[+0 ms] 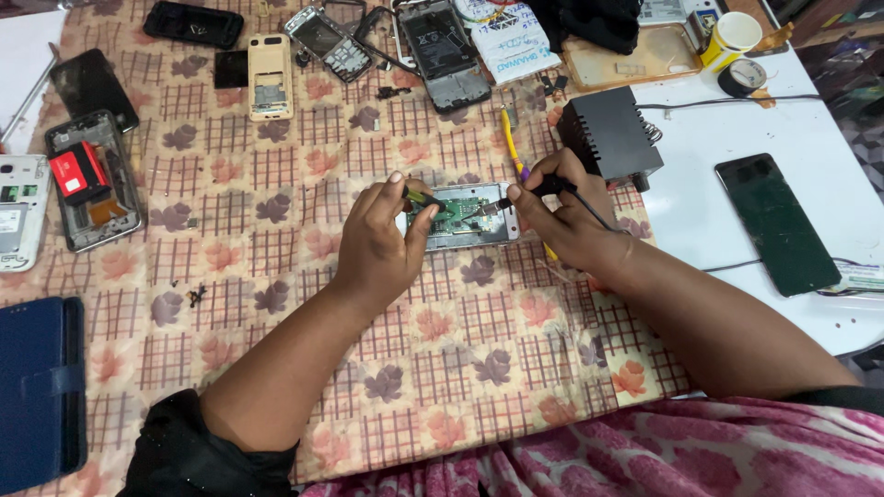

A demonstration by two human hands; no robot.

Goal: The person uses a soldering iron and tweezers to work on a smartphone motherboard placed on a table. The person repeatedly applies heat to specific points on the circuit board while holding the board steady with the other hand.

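opened phone (465,217) flat on the tabletop (276,184) between both hands, circuit board up for access | left hand (382,241) pinches tweezers (425,198) over board, steadying | right hand (562,213) grips soldering iron (539,190) pen-style, tip at board | black power box (610,135) just beyond right hand, cord within reach

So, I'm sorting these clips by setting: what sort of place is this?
Likely a phone repair bench: opened phones lie about, a black power box stands near, and both hands work tools on an exposed circuit board.
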